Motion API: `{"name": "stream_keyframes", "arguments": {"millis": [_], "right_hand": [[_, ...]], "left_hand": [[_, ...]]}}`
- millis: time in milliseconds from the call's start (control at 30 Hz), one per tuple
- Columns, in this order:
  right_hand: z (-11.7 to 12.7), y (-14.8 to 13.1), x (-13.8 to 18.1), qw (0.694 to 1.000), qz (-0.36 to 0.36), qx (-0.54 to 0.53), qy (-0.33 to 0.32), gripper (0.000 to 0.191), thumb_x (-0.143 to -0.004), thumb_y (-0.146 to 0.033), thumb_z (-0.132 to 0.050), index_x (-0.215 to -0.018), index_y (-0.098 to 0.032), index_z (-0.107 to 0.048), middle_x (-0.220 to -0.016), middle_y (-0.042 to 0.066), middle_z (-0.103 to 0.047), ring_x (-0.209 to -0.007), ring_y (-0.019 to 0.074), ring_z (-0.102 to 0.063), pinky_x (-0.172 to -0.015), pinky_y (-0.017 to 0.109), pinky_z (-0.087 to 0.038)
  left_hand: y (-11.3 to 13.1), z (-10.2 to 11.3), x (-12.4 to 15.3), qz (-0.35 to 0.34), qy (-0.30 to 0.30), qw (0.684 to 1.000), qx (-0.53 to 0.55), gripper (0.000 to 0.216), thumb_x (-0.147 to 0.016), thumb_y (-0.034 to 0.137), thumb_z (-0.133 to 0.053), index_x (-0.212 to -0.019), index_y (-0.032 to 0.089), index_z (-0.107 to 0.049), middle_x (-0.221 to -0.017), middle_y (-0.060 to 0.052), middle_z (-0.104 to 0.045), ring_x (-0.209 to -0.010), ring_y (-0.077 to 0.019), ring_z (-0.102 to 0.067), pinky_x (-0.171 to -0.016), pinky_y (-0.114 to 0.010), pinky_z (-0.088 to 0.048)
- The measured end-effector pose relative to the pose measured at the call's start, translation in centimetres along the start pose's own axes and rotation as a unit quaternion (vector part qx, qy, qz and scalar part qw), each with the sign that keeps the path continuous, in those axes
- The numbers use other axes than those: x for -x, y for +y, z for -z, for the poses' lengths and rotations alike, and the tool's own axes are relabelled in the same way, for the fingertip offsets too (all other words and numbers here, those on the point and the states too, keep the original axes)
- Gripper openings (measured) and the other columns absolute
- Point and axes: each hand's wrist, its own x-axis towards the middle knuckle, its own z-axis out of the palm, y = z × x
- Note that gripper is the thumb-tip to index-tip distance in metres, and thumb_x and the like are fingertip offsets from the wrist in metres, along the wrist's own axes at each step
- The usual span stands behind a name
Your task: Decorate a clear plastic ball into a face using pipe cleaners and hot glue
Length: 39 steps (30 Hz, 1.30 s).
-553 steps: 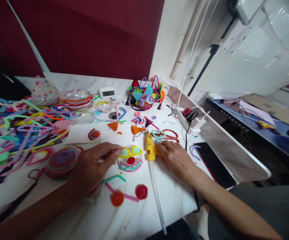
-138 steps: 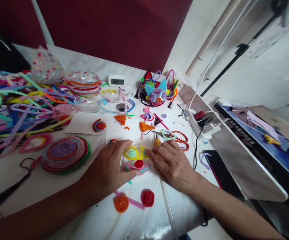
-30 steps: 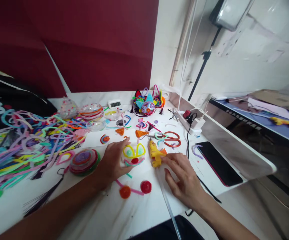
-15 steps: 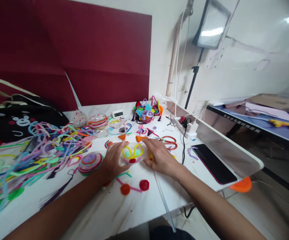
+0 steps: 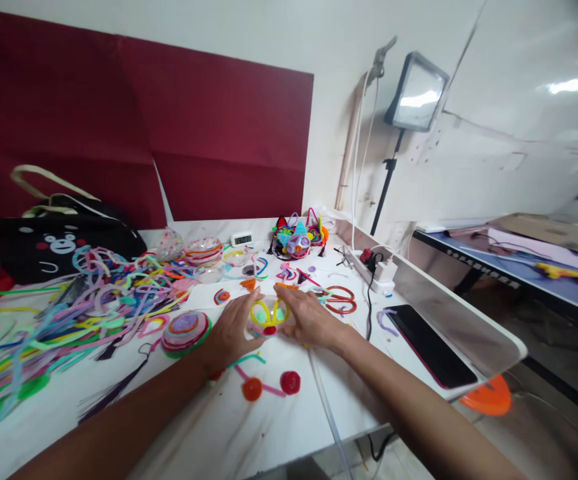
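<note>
Between my two hands is a clear plastic ball point(image 5: 270, 313) with two yellow pipe-cleaner loops, pale green discs inside them and a small red piece below. My left hand point(image 5: 233, 327) cups its left side, thumb toward me. From the right, my right hand point(image 5: 311, 317) closes around the other side, fingertips near its top. Nearer to me lie an orange coil point(image 5: 252, 389), a red coil point(image 5: 290, 382) and a pink pipe cleaner point(image 5: 273, 391). A striped pipe-cleaner dome point(image 5: 185, 333) sits just left of my left hand. Orange-handled scissors point(image 5: 341, 291) lie beyond my right hand.
A tangle of pipe cleaners point(image 5: 113, 287) covers the left side, before a black bag point(image 5: 63, 247). Decorated balls point(image 5: 296, 239) and a clock point(image 5: 241, 239) stand at the back. Right are a power strip point(image 5: 376, 280) and phone point(image 5: 431, 345). A translucent stick point(image 5: 326, 400) crosses the front edge.
My right hand has moved slightly left, closer in around the clear ball. My left hand stays at its left side. The camera view has shifted a little, so the scene sits lower.
</note>
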Motion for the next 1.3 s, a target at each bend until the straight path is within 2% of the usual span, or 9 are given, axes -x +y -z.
{"name": "stream_keyframes", "arguments": {"millis": [200, 567, 633, 733, 833, 933, 1100, 1300], "right_hand": [[-0.5, -0.1, 0.0, 1.000, -0.002, 0.000, -0.002, 0.082, -0.078, -0.020, -0.067, -0.148, -0.009, -0.025, -0.145, 0.021, -0.044, -0.132, 0.0314, -0.044, -0.106, 0.048, -0.032], [-1.4, 0.8, 0.0, 0.999, 0.017, -0.017, 0.022, 0.080, -0.078, -0.023, -0.068, -0.146, -0.009, -0.029, -0.139, 0.022, -0.049, -0.128, 0.0312, -0.047, -0.104, 0.047, -0.034], [-1.3, 0.7, 0.0, 0.999, 0.015, -0.018, 0.021, 0.080, -0.078, -0.023, -0.068, -0.146, -0.008, -0.029, -0.140, 0.022, -0.049, -0.128, 0.0311, -0.047, -0.105, 0.048, -0.034], [-1.3, 0.4, 0.1, 0.999, 0.017, -0.019, 0.025, 0.080, -0.077, -0.022, -0.067, -0.146, -0.008, -0.028, -0.141, 0.021, -0.049, -0.127, 0.0310, -0.047, -0.105, 0.048, -0.034], [-1.4, 0.2, 0.2, 0.999, 0.016, -0.017, 0.030, 0.079, -0.078, -0.022, -0.065, -0.146, -0.006, -0.029, -0.142, 0.021, -0.048, -0.128, 0.0309, -0.046, -0.105, 0.047, -0.034], [-1.6, 0.1, 0.2, 0.999, 0.016, -0.022, 0.031, 0.079, -0.077, -0.022, -0.064, -0.146, -0.006, -0.029, -0.142, 0.022, -0.047, -0.128, 0.0312, -0.046, -0.106, 0.047, -0.034], [-1.9, 0.1, 0.3, 0.999, 0.014, -0.021, 0.043, 0.080, -0.076, -0.024, -0.064, -0.146, -0.006, -0.029, -0.142, 0.022, -0.047, -0.129, 0.0312, -0.046, -0.106, 0.048, -0.034], [-2.0, 0.0, 0.5, 0.999, 0.010, -0.025, 0.044, 0.080, -0.078, -0.024, -0.063, -0.147, -0.007, -0.028, -0.143, 0.022, -0.045, -0.131, 0.0311, -0.043, -0.108, 0.052, -0.030]], "left_hand": [[0.0, 0.0, 0.3, 0.012, -0.033, 0.999, 0.010, 0.104, -0.070, 0.021, -0.075, -0.151, 0.021, -0.010, -0.135, -0.016, -0.052, -0.125, -0.0308, -0.050, -0.105, -0.047, -0.043], [-0.1, 0.5, 0.1, 0.065, -0.079, 0.990, 0.095, 0.110, -0.067, 0.040, -0.080, -0.151, 0.024, -0.011, -0.144, -0.017, -0.043, -0.131, -0.0341, -0.043, -0.108, -0.053, -0.039], [0.0, 0.7, 0.1, 0.067, -0.077, 0.987, 0.123, 0.103, -0.071, 0.043, -0.076, -0.151, 0.023, -0.012, -0.145, -0.018, -0.041, -0.133, -0.0345, -0.041, -0.109, -0.055, -0.037], [0.0, 0.8, 0.2, 0.073, -0.054, 0.980, 0.175, 0.081, -0.086, 0.039, -0.060, -0.150, 0.021, -0.015, -0.145, -0.018, -0.040, -0.132, -0.0316, -0.043, -0.108, -0.052, -0.039], [-0.2, 0.8, 0.2, 0.129, -0.039, 0.969, 0.208, 0.061, -0.095, 0.034, -0.043, -0.149, 0.021, -0.020, -0.142, -0.017, -0.045, -0.126, -0.0262, -0.050, -0.103, -0.045, -0.044], [-0.4, 0.7, 0.2, 0.196, -0.029, 0.952, 0.233, 0.052, -0.098, 0.034, -0.034, -0.147, 0.019, -0.025, -0.133, -0.014, -0.055, -0.119, -0.0226, -0.056, -0.100, -0.039, -0.046], [-0.5, 0.9, -0.1, 0.263, -0.017, 0.942, 0.209, 0.050, -0.097, 0.039, -0.034, -0.143, 0.018, -0.034, -0.112, -0.008, -0.068, -0.105, -0.0199, -0.064, -0.094, -0.034, -0.047], [-0.3, 1.0, -0.5, 0.292, -0.026, 0.931, 0.219, 0.050, -0.095, 0.044, -0.036, -0.138, 0.017, -0.039, -0.103, -0.005, -0.071, -0.096, -0.0196, -0.066, -0.088, -0.032, -0.048]]}}
